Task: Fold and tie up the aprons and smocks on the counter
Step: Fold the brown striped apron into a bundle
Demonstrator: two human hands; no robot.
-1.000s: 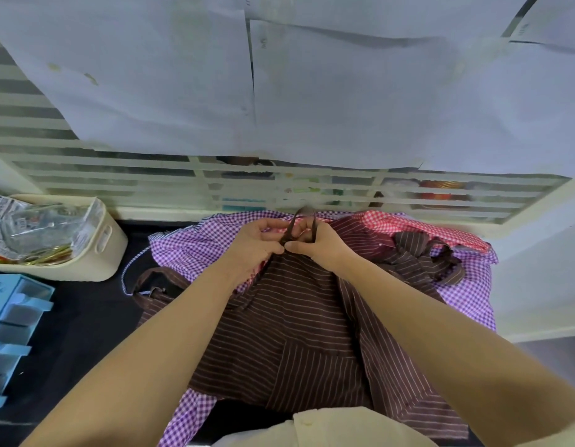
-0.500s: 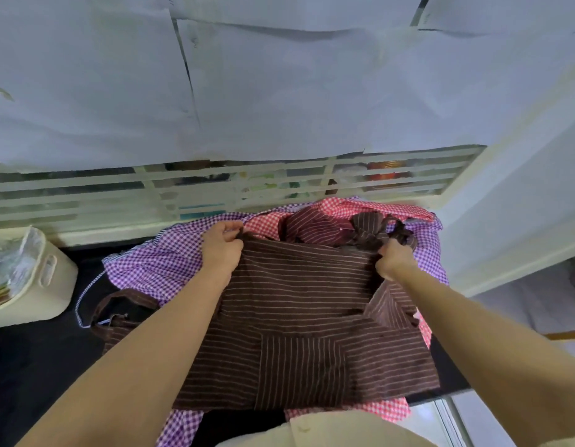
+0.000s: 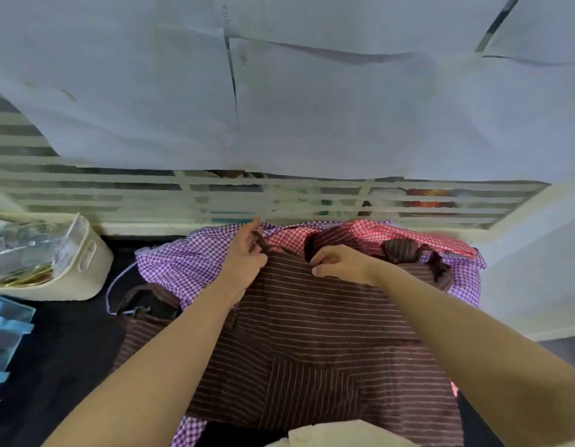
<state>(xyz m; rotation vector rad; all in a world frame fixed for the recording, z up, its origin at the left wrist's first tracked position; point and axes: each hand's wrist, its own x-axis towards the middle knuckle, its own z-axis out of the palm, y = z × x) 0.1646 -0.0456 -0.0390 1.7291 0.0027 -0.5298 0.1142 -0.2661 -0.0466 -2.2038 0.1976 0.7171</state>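
A brown striped apron (image 3: 312,333) lies spread over a pile on the dark counter (image 3: 63,356). My left hand (image 3: 244,253) pinches its brown strap at the apron's top edge, left of centre. My right hand (image 3: 337,264) grips the top edge a little to the right, fingers curled into the cloth. Under it lie a purple gingham smock (image 3: 189,266) and a red gingham one (image 3: 382,232). Another brown striped piece (image 3: 405,250) is bunched at the back right.
A cream basket (image 3: 83,269) with plastic packets stands at the left. Blue plastic drawers (image 3: 5,333) sit at the left edge. A slatted white screen (image 3: 118,195) and hanging paper sheets (image 3: 312,108) close off the back. A white wall corner (image 3: 531,269) rises on the right.
My hands, spread apart along the apron's top edge half a second ago, have come closer together near its centre. The left hand now pinches the strap.
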